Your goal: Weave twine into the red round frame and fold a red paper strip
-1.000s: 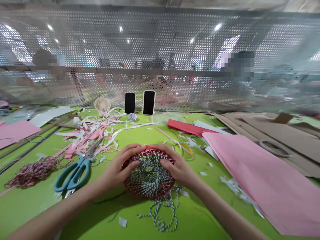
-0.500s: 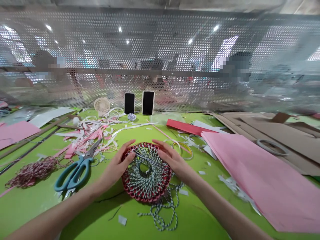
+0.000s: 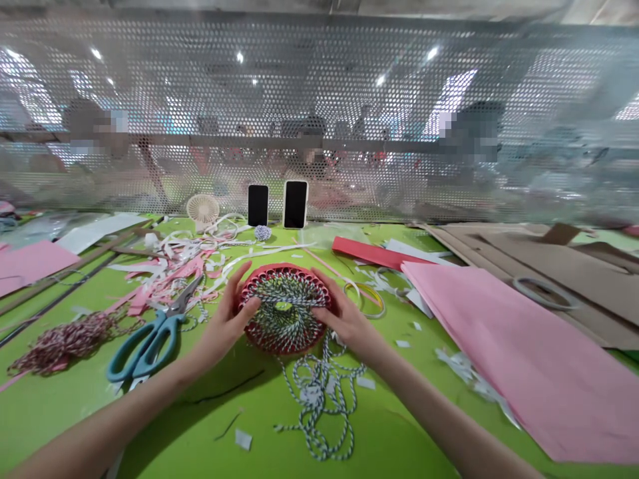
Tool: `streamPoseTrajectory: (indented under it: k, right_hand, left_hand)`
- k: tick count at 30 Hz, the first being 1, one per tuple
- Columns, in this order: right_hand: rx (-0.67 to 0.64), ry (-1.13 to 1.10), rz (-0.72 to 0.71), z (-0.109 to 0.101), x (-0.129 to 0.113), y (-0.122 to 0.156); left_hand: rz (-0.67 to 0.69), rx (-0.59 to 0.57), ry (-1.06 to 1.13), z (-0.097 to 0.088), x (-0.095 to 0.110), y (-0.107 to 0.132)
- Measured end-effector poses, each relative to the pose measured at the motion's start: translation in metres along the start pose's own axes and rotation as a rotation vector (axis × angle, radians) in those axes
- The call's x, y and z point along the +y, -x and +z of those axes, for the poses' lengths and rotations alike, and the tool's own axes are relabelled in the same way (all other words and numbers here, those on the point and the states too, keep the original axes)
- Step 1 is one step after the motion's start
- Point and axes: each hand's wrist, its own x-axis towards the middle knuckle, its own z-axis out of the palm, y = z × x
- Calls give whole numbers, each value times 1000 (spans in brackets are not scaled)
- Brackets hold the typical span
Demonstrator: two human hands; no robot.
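Observation:
A round red hoop woven across with black-and-white twine [image 3: 282, 311] is tipped up off the green table, its face toward me. My left hand [image 3: 225, 322] grips its left rim, thumb on the face and fingers behind. My right hand [image 3: 343, 317] holds the right rim the same way. A loose tail of the same twine [image 3: 315, 399] trails from the hoop's lower edge and lies in loops on the table in front of me.
Teal-handled scissors [image 3: 144, 340] lie left of the hoop, beside a red-and-white twine heap [image 3: 64, 338] and paper strips [image 3: 174, 263]. Pink paper sheets [image 3: 509, 359] and cardboard [image 3: 559, 266] fill the right. Two phones [image 3: 277, 205] and a small fan [image 3: 202, 208] stand by the perforated screen.
The hoop lay nearly flat under my hands; both hands have tipped it up and carried it a little farther away, and more loose twine trails below it.

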Motion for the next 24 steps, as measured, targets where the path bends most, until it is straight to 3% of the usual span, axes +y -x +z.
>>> streamPoseTrajectory:
  k: [5, 13, 17, 24]
  right_hand:
    - [-35, 7, -29, -3, 3, -1]
    - [-37, -36, 12, -5, 8, -2]
    - [19, -155, 84, -2, 6, -3]
    - [170, -460, 286, 1, 0, -3]
  left_hand:
    - [87, -133, -89, -6, 0, -3]
    - [-20, -150, -87, -6, 4, -5]
    - [-89, -149, 33, -7, 5, -5]
    - [-349, -162, 379, -8, 4, -6]
